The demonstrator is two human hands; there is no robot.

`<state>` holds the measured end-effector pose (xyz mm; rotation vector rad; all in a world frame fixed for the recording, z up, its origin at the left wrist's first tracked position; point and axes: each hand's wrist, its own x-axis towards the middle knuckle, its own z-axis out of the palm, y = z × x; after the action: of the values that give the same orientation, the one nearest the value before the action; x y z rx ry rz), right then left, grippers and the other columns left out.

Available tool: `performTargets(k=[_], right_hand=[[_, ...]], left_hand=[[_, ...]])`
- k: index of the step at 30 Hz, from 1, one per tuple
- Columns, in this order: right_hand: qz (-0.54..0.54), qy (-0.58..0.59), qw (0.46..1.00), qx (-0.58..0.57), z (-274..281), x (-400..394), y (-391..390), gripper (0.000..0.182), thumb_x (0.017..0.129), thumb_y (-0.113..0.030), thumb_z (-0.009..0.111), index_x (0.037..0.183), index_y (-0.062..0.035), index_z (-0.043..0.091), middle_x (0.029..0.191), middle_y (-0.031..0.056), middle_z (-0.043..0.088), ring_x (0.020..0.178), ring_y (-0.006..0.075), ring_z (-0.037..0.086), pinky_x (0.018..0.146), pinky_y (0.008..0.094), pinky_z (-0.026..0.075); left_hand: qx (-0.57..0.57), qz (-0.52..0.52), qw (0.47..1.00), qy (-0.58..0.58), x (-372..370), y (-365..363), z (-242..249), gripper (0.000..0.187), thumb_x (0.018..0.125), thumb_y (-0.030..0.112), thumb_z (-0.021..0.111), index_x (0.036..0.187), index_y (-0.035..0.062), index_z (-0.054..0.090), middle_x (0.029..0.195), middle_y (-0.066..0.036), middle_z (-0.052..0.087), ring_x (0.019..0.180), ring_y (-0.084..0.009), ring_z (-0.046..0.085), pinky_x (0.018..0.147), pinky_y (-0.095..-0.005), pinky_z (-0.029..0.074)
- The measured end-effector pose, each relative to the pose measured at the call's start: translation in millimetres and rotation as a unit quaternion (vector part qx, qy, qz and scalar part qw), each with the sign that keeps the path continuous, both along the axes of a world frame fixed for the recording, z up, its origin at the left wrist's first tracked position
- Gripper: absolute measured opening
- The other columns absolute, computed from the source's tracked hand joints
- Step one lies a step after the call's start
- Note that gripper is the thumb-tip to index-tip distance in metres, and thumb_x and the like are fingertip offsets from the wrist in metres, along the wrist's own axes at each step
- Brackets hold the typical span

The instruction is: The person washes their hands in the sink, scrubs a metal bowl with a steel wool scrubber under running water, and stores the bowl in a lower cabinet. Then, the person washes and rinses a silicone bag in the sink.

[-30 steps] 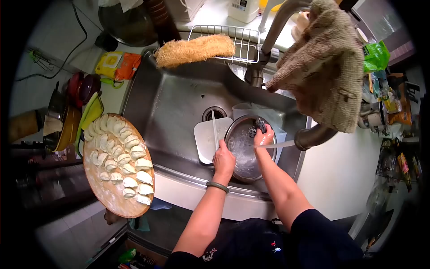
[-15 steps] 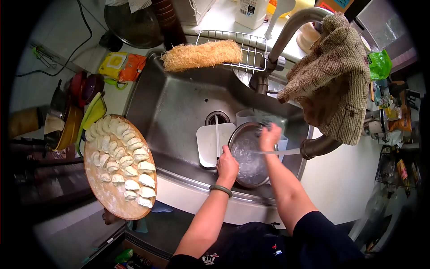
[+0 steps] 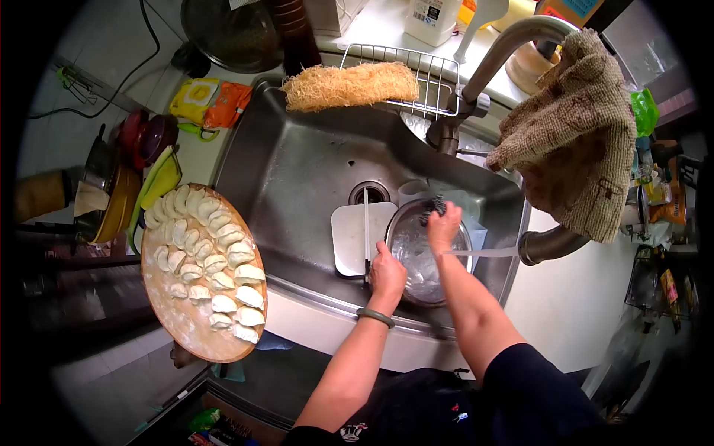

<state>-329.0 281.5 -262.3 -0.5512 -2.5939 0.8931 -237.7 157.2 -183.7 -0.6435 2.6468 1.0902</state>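
A round metal bowl (image 3: 421,260) with water in it sits in the right part of the steel sink (image 3: 297,163). My left hand (image 3: 388,273) grips the bowl's left rim. Closed on a dark scrubber (image 3: 433,209), my right hand (image 3: 445,225) is at the bowl's upper right rim. A stream of water (image 3: 483,253) comes from the faucet (image 3: 532,247) and passes by my right wrist. Left of the bowl lies a white rectangular tray (image 3: 348,236), with a thin white-bladed knife (image 3: 366,223) across it.
A round wooden board (image 3: 186,327) with several dumplings stands left of the sink. A loofah (image 3: 349,85) lies against the wire rack (image 3: 439,82) at the back. The brown cloth (image 3: 573,134) hangs over the faucet's neck. Yellow and orange packets (image 3: 225,104) lie at the back left.
The view has shifted, so the sink and board appear slightly displaced. My right hand with the scrubber has moved slightly along the bowl's upper rim. My left hand still grips the left rim.
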Motion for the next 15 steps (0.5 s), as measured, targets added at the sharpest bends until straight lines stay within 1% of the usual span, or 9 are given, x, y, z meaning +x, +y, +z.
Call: performTargets(k=[1,3,5,6,11,13,14,15], right_hand=[[-0.027,-0.02,0.999,-0.003,-2,-4,10,0.025,0.062,-0.007,0.061,0.086,-0.0041,0.055,0.083,0.0167,0.05,0.081,0.0369,0.05,0.071,0.0445,0.04],[-0.033,-0.029,0.999,0.008,1,-8,11,0.025,0.062,-0.007,0.06,0.086,-0.0042,0.055,0.084,0.0168,0.05,0.081,0.037,0.05,0.071,0.0441,0.041],[0.038,-0.008,0.998,0.049,0,-10,-12,0.024,0.063,-0.007,0.06,0.087,-0.0047,0.055,0.085,0.0166,0.049,0.079,0.0364,0.051,0.07,0.0438,0.042],[0.065,0.027,0.997,0.009,5,-5,-24,0.024,0.063,-0.006,0.058,0.087,-0.0047,0.055,0.085,0.0166,0.049,0.077,0.0366,0.052,0.07,0.0442,0.042],[0.046,-0.022,0.999,-0.01,4,-5,2,0.023,0.064,-0.006,0.057,0.087,-0.0046,0.055,0.085,0.0171,0.05,0.078,0.0371,0.052,0.07,0.0449,0.042],[-0.024,-0.041,0.999,0.019,-1,-12,0,0.022,0.064,-0.007,0.057,0.086,-0.0055,0.055,0.085,0.0168,0.05,0.078,0.0373,0.052,0.07,0.045,0.042],[0.017,-0.017,1.0,0.017,0,-13,-6,0.023,0.064,-0.008,0.059,0.086,-0.0049,0.055,0.084,0.0169,0.05,0.079,0.0378,0.052,0.07,0.0446,0.042],[0.018,-0.019,1.0,0.016,2,-13,-11,0.023,0.064,-0.008,0.059,0.086,-0.0049,0.055,0.084,0.0169,0.05,0.079,0.0378,0.052,0.07,0.0446,0.042]], left_hand=[[0.002,-0.002,1.0,0.009,-4,2,1,0.028,0.073,0.0,0.048,0.098,-0.0028,0.036,0.072,-0.028,0.056,0.07,-0.0449,0.055,0.064,-0.0508,0.043],[0.02,0.008,1.0,-0.005,-4,4,2,0.029,0.073,0.0,0.048,0.098,-0.0029,0.035,0.073,-0.028,0.056,0.071,-0.0448,0.055,0.064,-0.0508,0.043],[0.015,0.012,1.0,-0.024,-6,1,2,0.029,0.072,0.0,0.048,0.098,-0.003,0.036,0.073,-0.028,0.056,0.072,-0.0447,0.055,0.066,-0.0507,0.043],[0.01,0.013,1.0,-0.02,-6,1,2,0.029,0.072,0.0,0.048,0.098,-0.0037,0.036,0.074,-0.028,0.056,0.073,-0.0446,0.055,0.067,-0.0506,0.043],[0.013,0.014,1.0,-0.002,-8,-1,1,0.027,0.072,0.0,0.049,0.095,-0.0049,0.036,0.073,-0.029,0.056,0.072,-0.0444,0.055,0.066,-0.05,0.043],[0.018,0.012,0.999,-0.027,-7,-3,3,0.027,0.072,0.001,0.049,0.095,-0.0046,0.036,0.073,-0.028,0.056,0.07,-0.0443,0.055,0.066,-0.0499,0.043],[0.017,0.015,0.999,-0.029,-5,-4,0,0.027,0.072,0.001,0.049,0.095,-0.0046,0.036,0.073,-0.028,0.056,0.07,-0.0443,0.055,0.066,-0.0499,0.043],[0.014,0.012,1.0,-0.02,-5,-4,-3,0.027,0.072,0.001,0.049,0.096,-0.0046,0.036,0.073,-0.028,0.056,0.07,-0.0441,0.056,0.066,-0.0499,0.043]])
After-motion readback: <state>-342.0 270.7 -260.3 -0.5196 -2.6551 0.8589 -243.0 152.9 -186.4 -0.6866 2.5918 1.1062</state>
